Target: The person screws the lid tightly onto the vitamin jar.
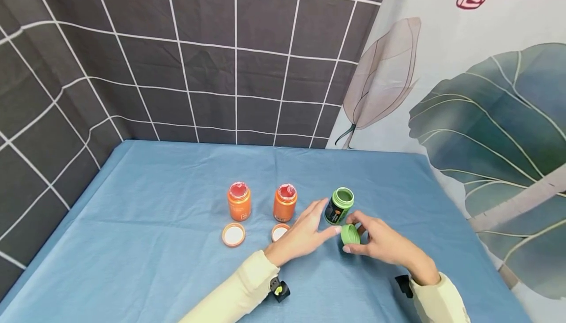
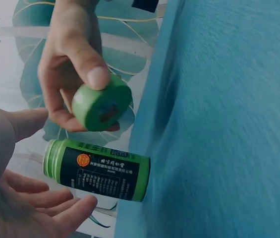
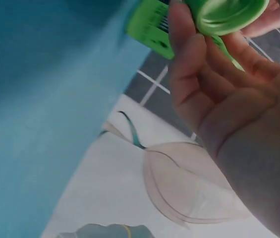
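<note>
My right hand [image 1: 382, 242] pinches a green screw lid [image 1: 350, 234] between thumb and fingers, its hollow inside showing in the head and right wrist views. A green jar [image 1: 339, 206] with a dark label stands uncapped on the cloth just beyond it. Beside the jar is my left hand [image 1: 302, 234], fingers extended and apart, holding nothing. In the left wrist view the green jar [image 2: 100, 171] shows its threaded mouth near the left hand's fingers [image 2: 63, 210], while the lid [image 2: 102, 103] sits in the other hand's grip.
Two uncapped orange jars [image 1: 239, 202] [image 1: 285, 203] with reddish tops stand left of the green one. In front of them lie two orange-rimmed lids [image 1: 233, 235] [image 1: 279, 232], the right one partly covered by my left hand. A blue cloth [image 1: 146, 244] covers the table, with curtains behind.
</note>
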Available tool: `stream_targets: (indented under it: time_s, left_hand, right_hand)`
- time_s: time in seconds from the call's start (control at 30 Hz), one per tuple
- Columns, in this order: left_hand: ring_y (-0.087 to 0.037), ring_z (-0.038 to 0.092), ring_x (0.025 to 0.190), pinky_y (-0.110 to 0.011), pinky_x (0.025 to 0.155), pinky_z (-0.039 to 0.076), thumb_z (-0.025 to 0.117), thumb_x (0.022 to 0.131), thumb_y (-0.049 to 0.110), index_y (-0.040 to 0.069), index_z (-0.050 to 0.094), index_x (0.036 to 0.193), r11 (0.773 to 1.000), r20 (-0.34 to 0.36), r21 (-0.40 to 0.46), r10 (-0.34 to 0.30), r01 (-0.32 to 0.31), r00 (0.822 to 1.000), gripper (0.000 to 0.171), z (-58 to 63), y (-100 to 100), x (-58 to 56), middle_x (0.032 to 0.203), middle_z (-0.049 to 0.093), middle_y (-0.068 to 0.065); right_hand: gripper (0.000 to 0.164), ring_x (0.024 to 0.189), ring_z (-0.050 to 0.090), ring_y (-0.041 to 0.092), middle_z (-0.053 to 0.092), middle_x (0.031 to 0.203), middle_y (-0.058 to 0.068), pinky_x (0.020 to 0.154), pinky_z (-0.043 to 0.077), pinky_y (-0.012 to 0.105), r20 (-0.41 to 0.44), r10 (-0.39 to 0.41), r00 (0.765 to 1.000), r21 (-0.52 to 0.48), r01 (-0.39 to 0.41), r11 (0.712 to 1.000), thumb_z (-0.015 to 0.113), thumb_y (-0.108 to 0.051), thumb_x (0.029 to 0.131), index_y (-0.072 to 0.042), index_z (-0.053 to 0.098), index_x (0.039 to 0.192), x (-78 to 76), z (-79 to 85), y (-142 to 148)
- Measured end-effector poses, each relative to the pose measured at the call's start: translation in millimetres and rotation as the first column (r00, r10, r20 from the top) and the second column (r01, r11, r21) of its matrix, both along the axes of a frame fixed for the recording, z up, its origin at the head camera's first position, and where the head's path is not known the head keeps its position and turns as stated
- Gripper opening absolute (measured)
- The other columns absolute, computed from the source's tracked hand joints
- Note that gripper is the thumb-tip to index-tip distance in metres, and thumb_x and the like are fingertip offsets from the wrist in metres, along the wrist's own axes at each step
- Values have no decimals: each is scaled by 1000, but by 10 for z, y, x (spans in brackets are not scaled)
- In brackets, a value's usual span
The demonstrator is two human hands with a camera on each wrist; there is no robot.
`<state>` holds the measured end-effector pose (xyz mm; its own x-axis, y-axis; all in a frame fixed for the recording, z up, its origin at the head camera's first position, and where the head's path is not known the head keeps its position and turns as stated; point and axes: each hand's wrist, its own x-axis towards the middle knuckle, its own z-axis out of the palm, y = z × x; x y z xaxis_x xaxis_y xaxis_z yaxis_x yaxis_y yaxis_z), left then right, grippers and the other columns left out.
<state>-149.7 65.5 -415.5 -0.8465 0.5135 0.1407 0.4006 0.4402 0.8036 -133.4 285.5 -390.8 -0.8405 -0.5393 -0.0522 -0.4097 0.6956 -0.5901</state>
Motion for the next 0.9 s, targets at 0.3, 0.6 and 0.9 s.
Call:
stream_targets:
  time_s: [0.3,0.6,0.9]
  left_hand:
    - [-16,41,123,-35,100,36,58,88,42,8,30,142,998,-31,-3,64,-64,997,69,-35,110,-72,138,40,-5]
    - [-15,40,121,-36,99,36,60,86,45,6,27,143,996,46,-39,86,-84,995,76,-22,211,-168,138,37,-6]
    - [-13,45,109,-33,92,41,63,83,46,11,28,142,997,70,-21,73,-72,995,76,-7,250,-248,128,44,-4]
  right_hand:
    - [43,80,57,7,53,96,-6,65,49,26,-39,23,999,22,-22,1000,71,-39,79,-18,45,105,-13,309,4]
    - [50,83,55,6,54,104,-9,72,50,29,-190,-40,981,-19,37,999,70,-33,81,-22,46,125,-96,609,64]
    - [28,83,58,7,57,102,-5,74,48,23,-239,-62,969,-119,34,992,72,-22,80,-17,51,99,-201,643,-60]
